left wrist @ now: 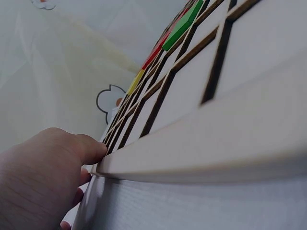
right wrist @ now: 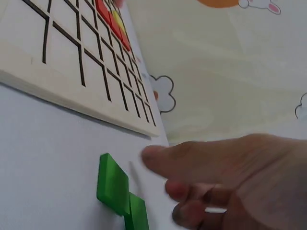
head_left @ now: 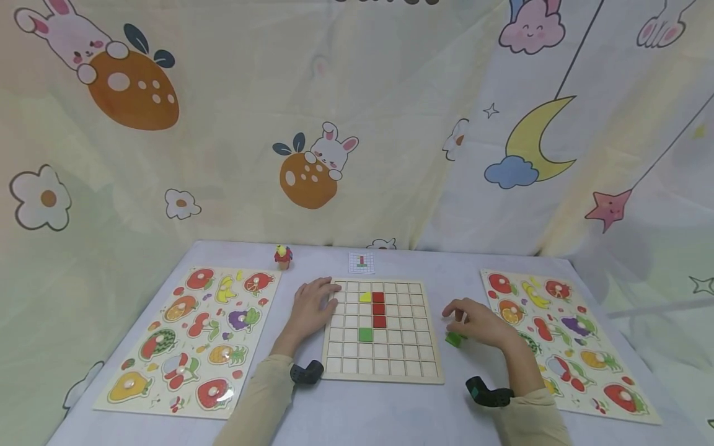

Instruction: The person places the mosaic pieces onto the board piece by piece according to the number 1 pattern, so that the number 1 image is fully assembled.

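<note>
A wooden grid board (head_left: 404,350) lies mid-table. On it are a yellow piece (head_left: 365,298), three red squares (head_left: 379,309) in a column, and a green square (head_left: 365,334). My left hand (head_left: 310,308) rests at the board's upper left corner, its thumb touching the edge in the left wrist view. Right of the board my right hand (head_left: 478,322) hovers with loosely bent fingers and holds nothing. Just beside those fingers two green pieces (right wrist: 113,184) show in the right wrist view, one overlapping the other.
Fruit puzzle boards lie on the left (head_left: 209,347) and right (head_left: 605,378). Behind the grid board sits a small card (head_left: 361,263) with a red and green pattern. A little parrot-like figure (head_left: 283,257) stands near the back edge, before a printed curtain (head_left: 234,155).
</note>
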A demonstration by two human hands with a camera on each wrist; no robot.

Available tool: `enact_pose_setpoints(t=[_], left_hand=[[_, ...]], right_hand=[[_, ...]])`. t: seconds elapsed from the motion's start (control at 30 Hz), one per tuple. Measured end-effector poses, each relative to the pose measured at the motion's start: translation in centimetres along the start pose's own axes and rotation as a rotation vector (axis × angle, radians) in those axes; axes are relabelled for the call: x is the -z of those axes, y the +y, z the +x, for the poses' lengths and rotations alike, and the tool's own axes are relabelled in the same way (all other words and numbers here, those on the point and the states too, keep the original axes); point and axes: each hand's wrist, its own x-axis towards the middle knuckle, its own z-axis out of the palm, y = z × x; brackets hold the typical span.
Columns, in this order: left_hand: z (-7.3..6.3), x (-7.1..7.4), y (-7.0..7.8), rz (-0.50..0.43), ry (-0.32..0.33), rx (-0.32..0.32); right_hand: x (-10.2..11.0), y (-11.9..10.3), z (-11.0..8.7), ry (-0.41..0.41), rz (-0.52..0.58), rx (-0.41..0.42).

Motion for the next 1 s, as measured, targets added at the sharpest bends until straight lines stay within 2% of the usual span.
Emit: enact_pose_setpoints(t=[0.1,0.2,0.37,0.5,0.7,1.0], left_hand=[[0.0,0.0,0.1,-0.002,-0.004,-0.001],[0.0,0.0,0.1,0.001,-0.004,-0.005],[0.1,0.0,0.0,0.008,-0.005,-0.009],[0.1,-0.1,-0.1,0.009,-0.001,-0.013],[0.1,-0.1,-0.1,0.004,0.008,-0.016],[0.0,-0.1,-0.1,0.011,0.010,-0.017]], right_hand=[[-0.1,0.6,-0.2,-0.061,0.021,-0.065],[-0.4,1.0,0.0,-0.080,0.035,-0.077],[-1.2,1.0,0.9,0.014,0.019,-0.028],[-1.7,0.8,1.4,0.103,-0.012,-0.039],[-1.7,0.7,1.5,0.104,-0.014,-0.068],[-1.9,1.2,1.7,0.127,-0.031,-0.051]])
